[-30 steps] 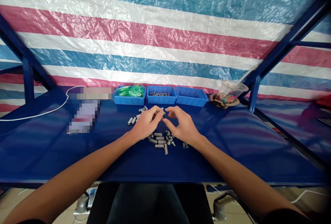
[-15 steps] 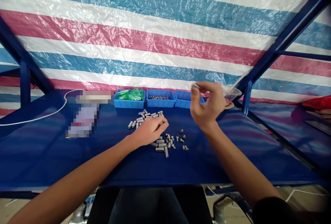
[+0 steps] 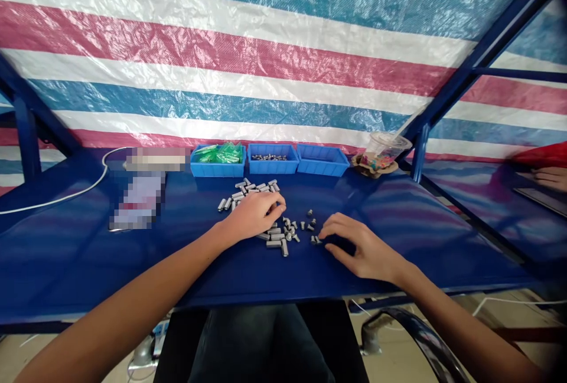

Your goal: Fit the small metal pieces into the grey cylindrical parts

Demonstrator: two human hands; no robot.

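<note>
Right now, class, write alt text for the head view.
A person's left hand and right hand rest among small metal cylinders scattered on a blue table, with three blue bins behind.

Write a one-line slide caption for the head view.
Left hand and right hand rest among loose metal sleeves on a blue table.

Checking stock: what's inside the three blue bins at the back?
The left bin holds green pieces. The middle bin holds small grey metal parts. In the right bin nothing shows, but its front wall hides the floor.
</note>
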